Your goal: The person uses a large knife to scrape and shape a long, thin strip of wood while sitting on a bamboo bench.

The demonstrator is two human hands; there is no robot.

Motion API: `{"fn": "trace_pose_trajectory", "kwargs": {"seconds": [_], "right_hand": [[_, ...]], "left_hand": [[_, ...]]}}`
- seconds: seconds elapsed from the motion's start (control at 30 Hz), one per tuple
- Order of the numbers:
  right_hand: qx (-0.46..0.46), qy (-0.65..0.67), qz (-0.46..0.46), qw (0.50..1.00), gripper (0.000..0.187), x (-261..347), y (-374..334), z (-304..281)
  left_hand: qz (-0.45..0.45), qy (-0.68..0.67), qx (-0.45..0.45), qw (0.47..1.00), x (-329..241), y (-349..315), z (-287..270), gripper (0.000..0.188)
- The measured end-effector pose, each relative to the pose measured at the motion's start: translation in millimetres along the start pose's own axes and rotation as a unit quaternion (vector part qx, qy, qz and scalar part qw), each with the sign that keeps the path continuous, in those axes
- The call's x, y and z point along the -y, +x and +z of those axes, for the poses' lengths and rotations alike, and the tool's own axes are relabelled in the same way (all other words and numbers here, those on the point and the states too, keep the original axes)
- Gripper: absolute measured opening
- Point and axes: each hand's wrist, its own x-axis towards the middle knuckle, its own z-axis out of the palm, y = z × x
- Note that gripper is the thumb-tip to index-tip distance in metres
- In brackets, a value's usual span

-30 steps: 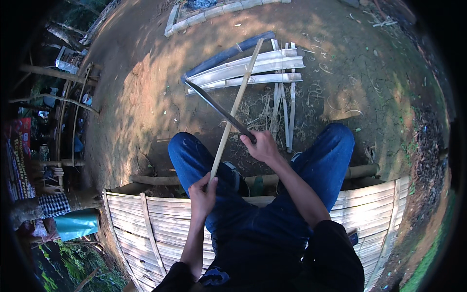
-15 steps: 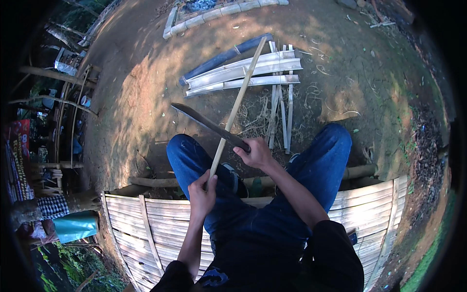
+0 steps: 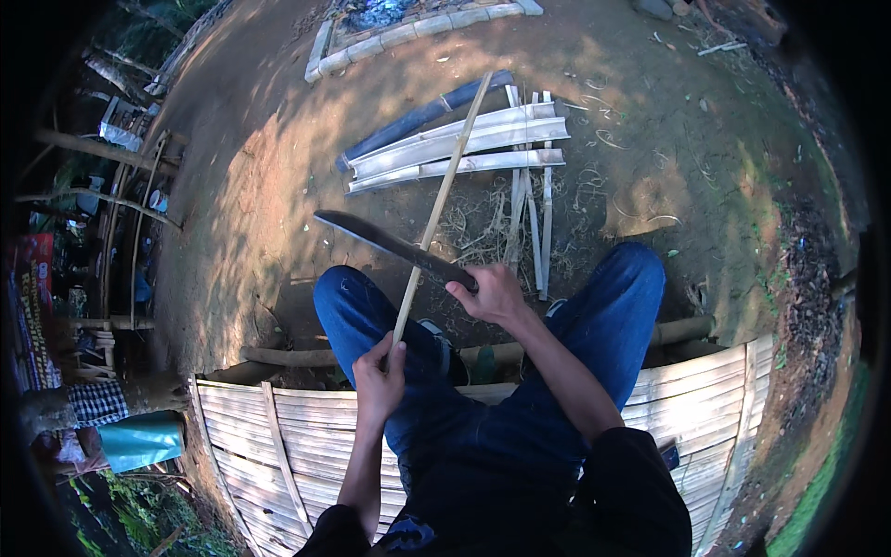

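My left hand grips the near end of a long, pale bamboo strip over my left thigh. The strip slants up and away, its far end crossing in front of the split bamboo on the ground. In my right hand is the handle of a machete, held between my knees. Its dark, broad blade points to the left and lies across the strip, above my left knee. The fingers of both hands are closed. Whether the edge bites into the strip cannot be made out.
Ahead on the dirt lie split bamboo halves, a dark bamboo pole, narrow strips and curled shavings. I sit on a slatted bamboo bench. A block-edged fire pit is at the far side; a pole rack stands left.
The view has shifted slightly. Both hands keep their grips, and the machete still crosses the strip, its blade tip now a little farther left and lower in the picture.
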Motion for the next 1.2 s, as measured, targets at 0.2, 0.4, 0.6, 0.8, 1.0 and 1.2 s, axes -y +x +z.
{"fn": "trace_pose_trajectory", "kwargs": {"seconds": [0.2, 0.4, 0.6, 0.8, 1.0, 1.2], "right_hand": [[-0.01, -0.049, -0.167, 0.985, 0.056, 13, -1, -19], [0.021, -0.025, 0.065, 0.997, 0.055, -8, 6, -12], [-0.03, -0.049, -0.151, 0.987, 0.05, 13, 3, -25], [-0.021, -0.002, 0.065, 0.998, 0.053, -11, 15, -28], [-0.018, -0.08, -0.132, 0.988, 0.055, 2, 6, -35], [-0.055, -0.031, 0.084, 0.994, 0.049, -20, 16, -43]], "left_hand": [[0.024, -0.017, 0.002, 1.0, 11, -10, 7, 0.029], [0.009, 0.008, 0.017, 1.0, 8, -8, 0, 0.028], [0.005, -0.007, 0.022, 1.0, 4, -14, 4, 0.026], [0.016, -0.005, 0.014, 1.0, 0, -13, 1, 0.025], [0.02, -0.02, 0.029, 0.999, 4, -20, 4, 0.025], [0.021, -0.014, 0.054, 0.998, -2, -21, 1, 0.025]]}}
